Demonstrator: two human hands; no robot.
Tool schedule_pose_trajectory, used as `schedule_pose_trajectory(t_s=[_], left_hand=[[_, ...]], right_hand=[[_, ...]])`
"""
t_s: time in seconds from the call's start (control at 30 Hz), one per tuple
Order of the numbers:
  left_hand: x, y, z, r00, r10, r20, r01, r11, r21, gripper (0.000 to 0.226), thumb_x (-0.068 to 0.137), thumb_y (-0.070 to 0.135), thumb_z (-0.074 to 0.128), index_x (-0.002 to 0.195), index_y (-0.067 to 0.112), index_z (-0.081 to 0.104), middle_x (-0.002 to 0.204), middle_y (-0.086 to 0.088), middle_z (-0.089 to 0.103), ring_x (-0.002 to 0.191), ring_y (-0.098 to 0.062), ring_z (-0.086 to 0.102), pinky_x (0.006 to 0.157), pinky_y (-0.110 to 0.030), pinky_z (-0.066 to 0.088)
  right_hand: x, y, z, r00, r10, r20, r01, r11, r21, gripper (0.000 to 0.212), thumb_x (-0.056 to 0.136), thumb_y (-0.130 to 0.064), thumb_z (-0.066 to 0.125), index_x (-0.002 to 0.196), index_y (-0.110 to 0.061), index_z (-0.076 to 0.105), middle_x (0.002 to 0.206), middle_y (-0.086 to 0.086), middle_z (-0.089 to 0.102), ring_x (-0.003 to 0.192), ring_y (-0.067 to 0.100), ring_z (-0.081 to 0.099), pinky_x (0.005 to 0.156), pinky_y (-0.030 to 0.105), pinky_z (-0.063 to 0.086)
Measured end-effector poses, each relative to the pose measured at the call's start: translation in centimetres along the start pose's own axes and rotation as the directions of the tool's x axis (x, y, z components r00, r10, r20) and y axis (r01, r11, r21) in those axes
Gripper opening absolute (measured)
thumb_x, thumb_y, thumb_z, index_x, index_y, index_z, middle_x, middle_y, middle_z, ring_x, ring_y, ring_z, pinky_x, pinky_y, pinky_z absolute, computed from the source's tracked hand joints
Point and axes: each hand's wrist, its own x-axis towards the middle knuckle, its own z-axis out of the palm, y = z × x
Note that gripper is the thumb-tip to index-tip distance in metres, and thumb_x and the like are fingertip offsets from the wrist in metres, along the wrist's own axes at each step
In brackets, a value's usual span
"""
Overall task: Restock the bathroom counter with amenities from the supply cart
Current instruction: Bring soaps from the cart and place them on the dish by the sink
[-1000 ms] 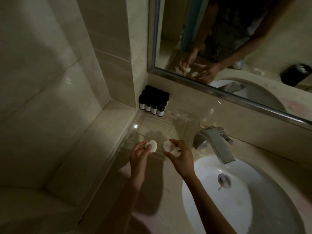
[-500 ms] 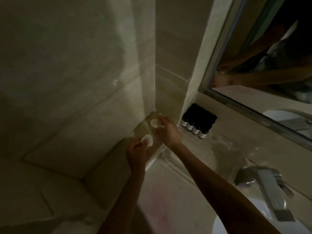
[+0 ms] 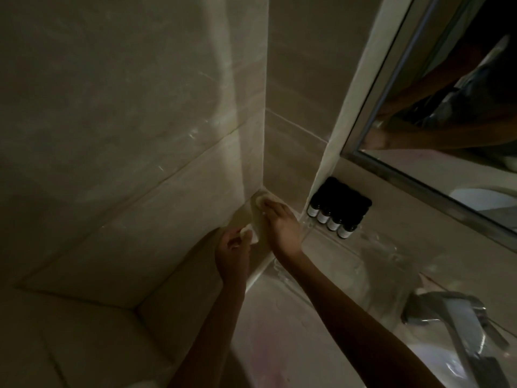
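Sitting at the far corner of the raised tiled ledge [image 3: 179,298], where the two walls meet, the upper white disc [image 3: 260,202] is a small, pale, round piece held at its near side by the fingertips of the right hand [image 3: 281,224]. That hand reaches in from the lower right with its back to the camera, fingers closed down on the disc; whether the disc lies flat on the ledge is too dim to tell. A little nearer along the same ledge, the lower white disc [image 3: 248,235] is pinched between the thumb and curled fingers of the left hand [image 3: 232,254], which comes up from below and holds it just above or at the ledge surface. The two hands are close together but apart, with the discs clearly separate. Right of the right hand, across the step down from the ledge, a cluster of small dark bottles [image 3: 334,217] with pale labels stands upright in the back left corner of a clear tray [image 3: 372,259] on the table [image 3: 268,317]. Further right a metal faucet [image 3: 458,323] sits at the table's back edge, and above it a framed mirror [image 3: 447,113] reflects the person's arms.
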Motion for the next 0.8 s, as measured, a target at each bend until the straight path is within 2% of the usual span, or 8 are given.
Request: schedule_pose_trajectory(t_s=[0.13, 0.23, 0.37, 0.47, 0.53, 0.6, 0.67, 0.8], left_hand=[[0.3, 0.1, 0.6, 1.000, -0.020, -0.005, 0.020, 1.000, 0.018, 0.022, 0.083, 0.014, 0.073, 0.101, 0.004, 0.069, 0.097, -0.017, 0.069, 0.071, -0.016, 0.059, 0.060, -0.027, 0.049], [0.6, 0.4, 1.1, 1.000, -0.016, -0.006, 0.016, 0.999, 0.034, 0.018, 0.084, 0.014, 0.071, 0.101, 0.010, 0.069, 0.099, -0.013, 0.069, 0.075, -0.019, 0.063, 0.064, -0.032, 0.053], [1.0, 0.8, 1.7, 0.999, -0.051, -0.020, 0.051, 0.998, 0.025, 0.020, 0.085, 0.013, 0.069, 0.105, 0.016, 0.068, 0.102, -0.011, 0.068, 0.078, -0.020, 0.063, 0.065, -0.032, 0.054], [1.2, 0.9, 2.0, 0.999, -0.045, -0.013, 0.046, 0.994, 0.102, 0.018, 0.085, 0.019, 0.070, 0.103, 0.021, 0.068, 0.102, -0.008, 0.069, 0.083, -0.022, 0.064, 0.075, -0.042, 0.057], [1.1, 1.2, 2.0, 1.000, -0.013, -0.007, 0.014, 0.987, 0.158, 0.016, 0.084, 0.024, 0.072, 0.099, 0.023, 0.067, 0.098, -0.002, 0.069, 0.088, -0.024, 0.066, 0.080, -0.049, 0.056], [0.8, 1.5, 1.9, 1.000, 0.024, 0.006, -0.025, 0.979, 0.201, 0.019, 0.084, 0.025, 0.071, 0.101, 0.018, 0.067, 0.097, -0.003, 0.069, 0.089, -0.024, 0.066, 0.080, -0.048, 0.056], [0.6, 1.6, 1.6, 0.994, 0.099, 0.052, -0.110, 0.948, 0.300, 0.027, 0.086, 0.028, 0.068, 0.108, 0.012, 0.066, 0.099, -0.005, 0.069, 0.087, -0.020, 0.065, 0.079, -0.042, 0.056], [0.2, 1.2, 0.4, 0.949, 0.274, 0.154, -0.313, 0.797, 0.516, 0.024, 0.085, 0.027, 0.070, 0.107, 0.016, 0.066, 0.099, 0.001, 0.069, 0.089, -0.015, 0.062, 0.076, -0.033, 0.050]], right_hand=[[-0.6, 0.5, 0.2, 0.997, -0.057, 0.048, 0.061, 0.995, -0.073, 0.051, 0.072, -0.006, 0.080, 0.120, -0.009, 0.067, 0.124, 0.011, 0.065, 0.108, 0.028, 0.066, 0.080, 0.031, 0.055], [0.2, 0.8, 0.6, 0.992, -0.034, 0.119, 0.038, 0.999, -0.033, 0.049, 0.079, -0.008, 0.074, 0.127, -0.009, 0.062, 0.132, 0.009, 0.060, 0.115, 0.029, 0.062, 0.087, 0.031, 0.052], [1.7, 0.8, 0.5, 0.988, -0.010, 0.156, 0.010, 1.000, 0.002, 0.043, 0.092, -0.015, 0.063, 0.134, -0.011, 0.056, 0.138, 0.006, 0.056, 0.116, 0.029, 0.060, 0.090, 0.029, 0.050], [2.2, 1.0, -0.2, 0.972, -0.021, 0.234, 0.009, 0.999, 0.053, 0.042, 0.101, -0.022, 0.045, 0.143, -0.018, 0.046, 0.149, -0.002, 0.043, 0.129, 0.022, 0.049, 0.099, 0.025, 0.039], [1.9, 1.3, -0.9, 0.967, -0.012, 0.254, -0.024, 0.990, 0.139, 0.045, 0.099, -0.017, 0.048, 0.143, -0.022, 0.046, 0.152, -0.003, 0.039, 0.131, 0.020, 0.047, 0.101, 0.027, 0.040], [1.1, 1.5, -1.7, 0.978, 0.030, 0.208, -0.072, 0.978, 0.198, 0.046, 0.095, -0.015, 0.051, 0.141, -0.021, 0.049, 0.150, 0.002, 0.042, 0.122, 0.025, 0.054, 0.091, 0.032, 0.048], [-0.2, 1.5, -2.3, 0.991, 0.051, 0.124, -0.077, 0.974, 0.214, 0.043, 0.092, -0.021, 0.044, 0.132, -0.018, 0.058, 0.141, 0.002, 0.052, 0.111, 0.023, 0.061, 0.081, 0.031, 0.052], [-3.4, 0.5, -3.0, 0.996, 0.002, 0.085, -0.019, 0.978, 0.206, 0.045, 0.086, -0.020, 0.037, 0.114, -0.010, 0.070, 0.118, 0.005, 0.067, 0.103, 0.023, 0.065, 0.083, 0.033, 0.055]])
